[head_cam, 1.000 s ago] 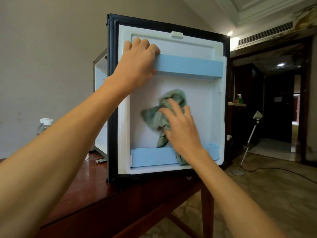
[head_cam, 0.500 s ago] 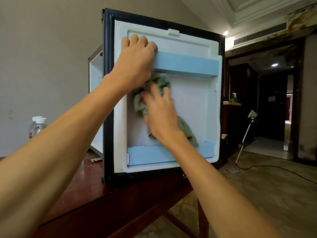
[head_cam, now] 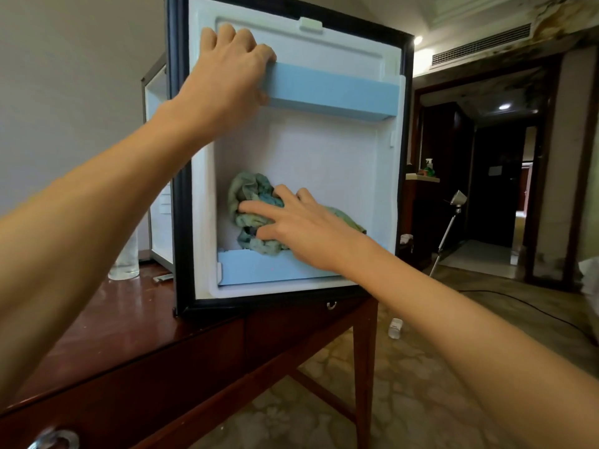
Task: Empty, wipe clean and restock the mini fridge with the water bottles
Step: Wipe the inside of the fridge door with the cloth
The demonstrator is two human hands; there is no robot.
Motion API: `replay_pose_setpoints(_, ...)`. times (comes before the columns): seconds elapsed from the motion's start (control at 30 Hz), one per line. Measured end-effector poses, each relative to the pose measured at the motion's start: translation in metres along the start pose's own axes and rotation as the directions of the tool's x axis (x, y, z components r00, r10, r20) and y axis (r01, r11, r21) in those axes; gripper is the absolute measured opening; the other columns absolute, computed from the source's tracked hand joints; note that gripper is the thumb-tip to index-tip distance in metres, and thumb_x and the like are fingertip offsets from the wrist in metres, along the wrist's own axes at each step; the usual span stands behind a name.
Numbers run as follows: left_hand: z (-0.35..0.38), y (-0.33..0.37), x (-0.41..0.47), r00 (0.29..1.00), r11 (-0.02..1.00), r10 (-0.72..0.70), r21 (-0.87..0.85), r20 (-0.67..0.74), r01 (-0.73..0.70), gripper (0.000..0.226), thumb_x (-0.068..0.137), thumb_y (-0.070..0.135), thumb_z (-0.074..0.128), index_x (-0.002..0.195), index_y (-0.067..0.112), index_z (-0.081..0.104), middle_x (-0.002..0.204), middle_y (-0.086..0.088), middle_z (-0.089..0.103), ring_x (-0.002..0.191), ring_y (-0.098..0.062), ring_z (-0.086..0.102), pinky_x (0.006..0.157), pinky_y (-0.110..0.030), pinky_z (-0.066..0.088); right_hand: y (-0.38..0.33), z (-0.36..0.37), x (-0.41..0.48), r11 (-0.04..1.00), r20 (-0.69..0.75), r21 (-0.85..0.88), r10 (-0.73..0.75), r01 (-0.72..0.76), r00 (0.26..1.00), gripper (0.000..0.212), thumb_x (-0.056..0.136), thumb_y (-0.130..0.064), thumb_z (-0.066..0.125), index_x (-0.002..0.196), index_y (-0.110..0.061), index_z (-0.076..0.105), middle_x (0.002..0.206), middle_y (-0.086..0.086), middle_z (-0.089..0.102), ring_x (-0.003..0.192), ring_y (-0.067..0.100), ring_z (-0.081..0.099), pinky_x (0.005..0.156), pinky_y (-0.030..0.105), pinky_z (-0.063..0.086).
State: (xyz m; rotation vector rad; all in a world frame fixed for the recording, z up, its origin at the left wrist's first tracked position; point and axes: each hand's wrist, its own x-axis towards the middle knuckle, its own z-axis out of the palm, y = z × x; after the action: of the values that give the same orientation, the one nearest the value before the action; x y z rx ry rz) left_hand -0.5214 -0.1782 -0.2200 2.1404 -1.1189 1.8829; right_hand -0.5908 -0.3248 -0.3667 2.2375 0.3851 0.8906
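Pressing crumpled green cloth into lower-left corner of white fridge-door liner with spread right hand fingers, leaving bare liner up and rightward; gripping upper pale-blue rail with left hand.

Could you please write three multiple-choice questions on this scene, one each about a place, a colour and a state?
1. Where is the cloth? A. on the table B. against the inner door panel, above the lower rail C. on the floor
2. What colour are the door's two rails? A. blue B. red C. black
3. What is the left hand doing? A. hanging free B. holding a bottle C. gripping the upper rail
Answers: 1 B, the right hand presses it there; 2 A, both are light blue; 3 C, it curls over the rail's end.
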Motion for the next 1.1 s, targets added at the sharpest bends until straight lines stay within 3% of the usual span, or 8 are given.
replay_pose_setpoints(0.23, 0.005, -0.001, 0.001, 0.999, 1.0, 0.024, 0.003, -0.023, -0.024, 0.053, 0.092, 0.021, 0.062, 0.138, 0.002, 0.045, 0.124, -0.028, 0.049, 0.115, -0.042, 0.041, 0.097, -0.05, 0.026, 0.034, 0.009, -0.051, 0.985, 0.122, -0.015, 0.171, -0.171, 0.978, 0.056, 0.084, 0.006, 0.056, 0.123, -0.033, 0.065, 0.163, -0.002, 0.013, 0.124, 0.031, 0.032, 0.082, 0.041, 0.034)
replay_pose_setpoints(0.37, 0.006, 0.0, -0.002, 0.999, 1.0, 0.019, 0.022, -0.033, -0.018, 0.052, 0.093, 0.019, 0.061, 0.138, -0.001, 0.043, 0.124, -0.029, 0.048, 0.115, -0.043, 0.04, 0.096, -0.05, 0.027, 0.038, 0.016, -0.072, 0.887, 0.156, -0.122, 0.46, -0.445, 0.874, 0.054, 0.082, -0.003, 0.065, 0.129, -0.031, 0.06, 0.16, 0.007, 0.005, 0.128, 0.034, 0.03, 0.09, 0.041, 0.038)
replay_pose_setpoints(0.47, 0.005, -0.001, -0.001, 0.999, 0.998, 0.037, 0.044, -0.025, -0.036, 0.052, 0.093, 0.021, 0.061, 0.137, -0.001, 0.043, 0.126, -0.029, 0.047, 0.116, -0.044, 0.04, 0.098, -0.051, 0.026, 0.026, 0.023, -0.064, 0.817, 0.092, -0.142, 0.572, -0.558, 0.815, 0.048, 0.075, -0.006, 0.073, 0.118, -0.025, 0.064, 0.157, 0.01, 0.012, 0.123, 0.037, 0.036, 0.085, 0.04, 0.04)
replay_pose_setpoints(0.57, 0.005, -0.004, 0.001, 0.999, 0.997, 0.05, 0.064, -0.01, -0.049, 0.053, 0.093, 0.022, 0.061, 0.137, -0.001, 0.043, 0.125, -0.029, 0.047, 0.116, -0.044, 0.04, 0.098, -0.051, 0.026, 0.038, 0.029, -0.057, 0.717, -0.075, 0.024, 0.697, -0.697, 0.714, 0.046, 0.07, 0.003, 0.073, 0.111, -0.017, 0.067, 0.153, 0.016, 0.028, 0.112, 0.042, 0.046, 0.078, 0.044, 0.045)
replay_pose_setpoints(0.67, 0.007, -0.006, 0.001, 0.999, 0.995, 0.042, 0.086, -0.013, -0.041, 0.053, 0.094, 0.023, 0.059, 0.139, 0.001, 0.042, 0.126, -0.027, 0.047, 0.117, -0.043, 0.04, 0.1, -0.051, 0.026, 0.052, 0.021, -0.03, 0.624, -0.18, 0.262, 0.781, -0.737, 0.598, 0.047, 0.077, 0.011, 0.062, 0.117, -0.014, 0.062, 0.154, 0.019, 0.026, 0.115, 0.045, 0.044, 0.079, 0.048, 0.052)
replay_pose_setpoints(0.73, 0.009, -0.004, 0.002, 0.999, 0.994, 0.049, 0.099, -0.009, -0.048, 0.053, 0.094, 0.023, 0.058, 0.139, 0.001, 0.041, 0.127, -0.027, 0.047, 0.118, -0.043, 0.04, 0.102, -0.051, 0.025, 0.045, 0.016, -0.006, 0.639, -0.224, 0.347, 0.767, -0.686, 0.601, 0.051, 0.078, 0.013, 0.057, 0.121, -0.015, 0.061, 0.155, 0.018, 0.024, 0.121, 0.047, 0.04, 0.079, 0.05, 0.053)
replay_pose_setpoints(0.9, 0.008, -0.004, 0.002, 0.999, 0.991, 0.047, 0.13, -0.009, -0.045, 0.049, 0.093, 0.02, 0.056, 0.136, 0.001, 0.043, 0.126, -0.026, 0.048, 0.118, -0.041, 0.041, 0.099, -0.049, 0.027, -0.017, 0.012, 0.054, 0.81, -0.347, 0.368, 0.575, -0.457, 0.741, 0.055, 0.07, 0.008, 0.063, 0.119, -0.017, 0.066, 0.152, 0.017, 0.037, 0.112, 0.046, 0.044, 0.073, 0.049, 0.053)
replay_pose_setpoints(1.1, 0.009, -0.002, 0.003, 0.999, 0.987, 0.039, 0.155, -0.004, -0.038, 0.047, 0.095, 0.02, 0.053, 0.137, 0.003, 0.042, 0.128, -0.022, 0.047, 0.119, -0.038, 0.041, 0.099, -0.047, 0.028, -0.029, 0.009, 0.068, 0.822, -0.348, 0.427, 0.533, -0.376, 0.771, 0.05, 0.064, 0.004, 0.071, 0.111, -0.012, 0.068, 0.151, 0.012, 0.04, 0.111, 0.04, 0.04, 0.081, 0.049, 0.05)
